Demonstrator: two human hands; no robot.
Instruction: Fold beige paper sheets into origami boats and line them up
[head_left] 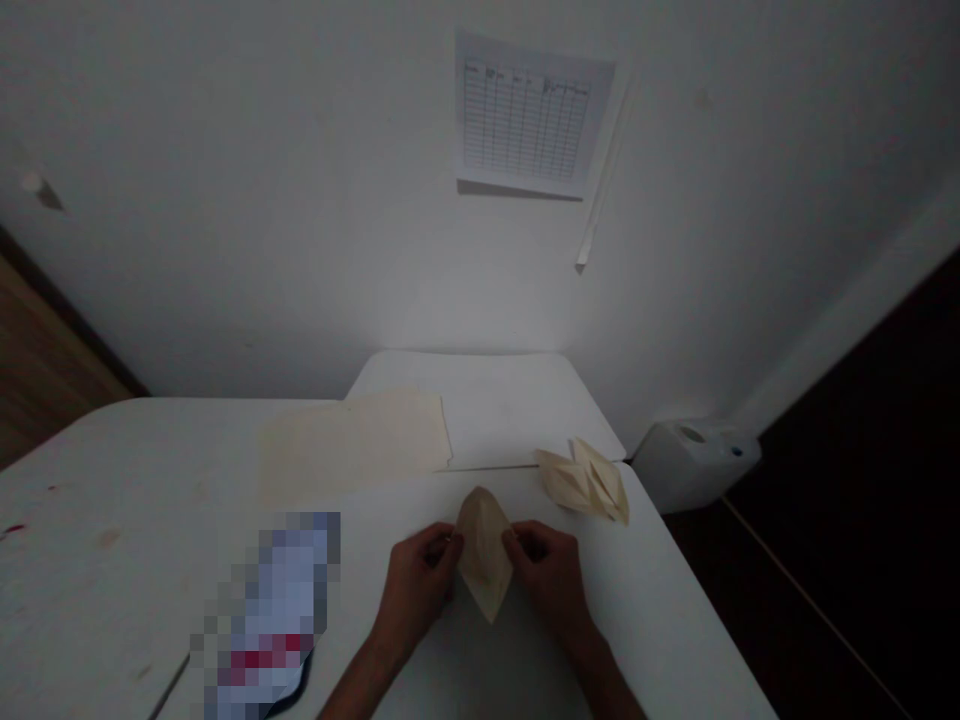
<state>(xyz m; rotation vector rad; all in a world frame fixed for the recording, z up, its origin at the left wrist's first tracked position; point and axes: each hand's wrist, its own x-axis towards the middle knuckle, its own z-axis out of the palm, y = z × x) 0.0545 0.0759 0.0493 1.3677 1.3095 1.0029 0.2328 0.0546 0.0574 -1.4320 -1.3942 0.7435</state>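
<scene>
A folded piece of tan paper (484, 555), roughly diamond-shaped with its point toward me, is held just above the white table. My left hand (420, 575) pinches its left edge between thumb and fingers. On the opposite edge, my right hand (551, 570) pinches it the same way. Beyond my right hand lie folded paper pieces (585, 482) of the same tan colour, with pointed flaps. Farther left, a flat tan sheet (356, 445) with one uneven edge rests on the table.
The white table (675, 620) reaches the wall. A blurred-out object (277, 610) lies at the left front. A printed chart (532, 115) and a narrow strip (606, 175) hang on the wall. A white plastic container (686, 465) stands past the table's right edge.
</scene>
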